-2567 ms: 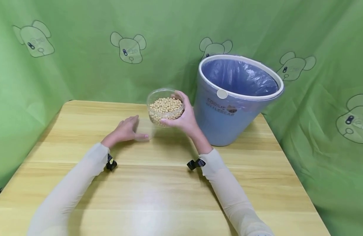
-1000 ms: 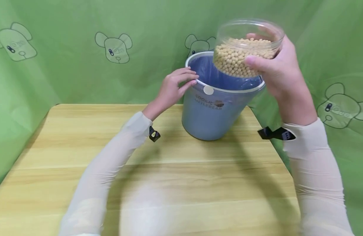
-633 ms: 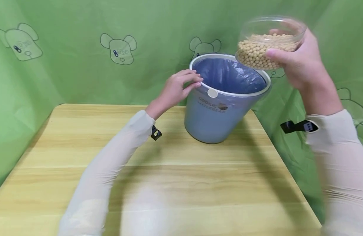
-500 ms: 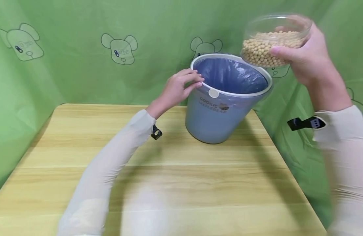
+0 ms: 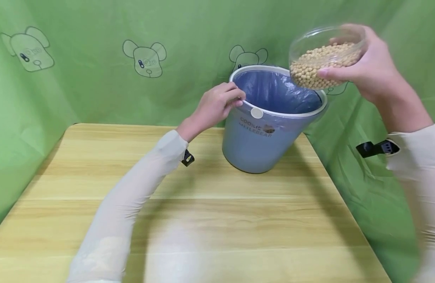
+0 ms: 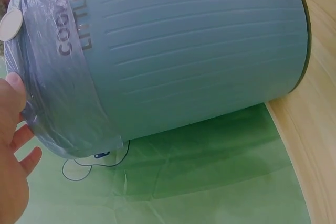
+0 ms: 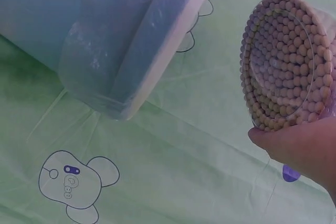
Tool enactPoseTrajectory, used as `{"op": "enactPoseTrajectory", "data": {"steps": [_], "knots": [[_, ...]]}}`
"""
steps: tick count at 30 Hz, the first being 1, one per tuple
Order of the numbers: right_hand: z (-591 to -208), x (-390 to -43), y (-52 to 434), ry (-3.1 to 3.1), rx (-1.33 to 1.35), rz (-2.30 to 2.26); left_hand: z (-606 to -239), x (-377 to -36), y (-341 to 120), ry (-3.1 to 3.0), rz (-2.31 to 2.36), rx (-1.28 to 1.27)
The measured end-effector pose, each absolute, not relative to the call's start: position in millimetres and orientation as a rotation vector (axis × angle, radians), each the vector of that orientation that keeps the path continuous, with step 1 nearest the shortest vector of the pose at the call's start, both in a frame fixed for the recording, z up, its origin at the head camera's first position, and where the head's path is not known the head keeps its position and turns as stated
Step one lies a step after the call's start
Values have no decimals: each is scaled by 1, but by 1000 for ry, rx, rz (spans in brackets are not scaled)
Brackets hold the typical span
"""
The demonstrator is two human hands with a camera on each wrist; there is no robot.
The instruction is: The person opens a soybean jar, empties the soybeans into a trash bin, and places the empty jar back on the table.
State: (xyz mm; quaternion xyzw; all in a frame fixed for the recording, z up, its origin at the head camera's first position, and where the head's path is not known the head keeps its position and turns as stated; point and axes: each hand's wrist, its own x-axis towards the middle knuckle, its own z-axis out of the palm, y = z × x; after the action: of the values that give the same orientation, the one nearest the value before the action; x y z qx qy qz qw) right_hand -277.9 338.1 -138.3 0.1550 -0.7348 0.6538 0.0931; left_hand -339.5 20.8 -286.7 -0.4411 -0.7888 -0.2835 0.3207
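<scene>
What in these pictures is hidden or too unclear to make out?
- Bottom of the blue bin: in the head view its own front wall and the bag hide whatever lies inside.
- Right hand: the fingers behind the bean container are hidden by it.
- Left hand: cut off by the left wrist view's edge.
- Right forearm: blurred at the head view's right edge.

A pale wooden table with lengthwise plank grain [image 5: 210, 204] fills the lower part of the head view, its far edge meeting the backdrop and its right edge running beside more of it. A bright green fabric curtain [image 5: 97, 98] printed with outlined cartoon bear heads [image 5: 144, 58] hangs creased behind the far edge and wraps round both sides. Soft, even light leaves a pale sheen near the table's near edge, possibly from an overhead lamp.
</scene>
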Motion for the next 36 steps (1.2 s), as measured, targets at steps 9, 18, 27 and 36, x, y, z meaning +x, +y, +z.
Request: {"op": "enactPoseTrajectory", "data": {"steps": [9,18,27,36], "knots": [[-144,-282,338,-2413,386,1665,-285,-338,20,-2127,-734,-1139],[-144,-288,343,-2636,300,1299,-279,-338,21,-2177,-721,-1137],[-141,-293,354,-2810,239,959,-279,-337,23,-2222,-745,-1132],[-143,-303,362,-2891,249,699,-280,-339,25,-2208,-733,-1132]]}}
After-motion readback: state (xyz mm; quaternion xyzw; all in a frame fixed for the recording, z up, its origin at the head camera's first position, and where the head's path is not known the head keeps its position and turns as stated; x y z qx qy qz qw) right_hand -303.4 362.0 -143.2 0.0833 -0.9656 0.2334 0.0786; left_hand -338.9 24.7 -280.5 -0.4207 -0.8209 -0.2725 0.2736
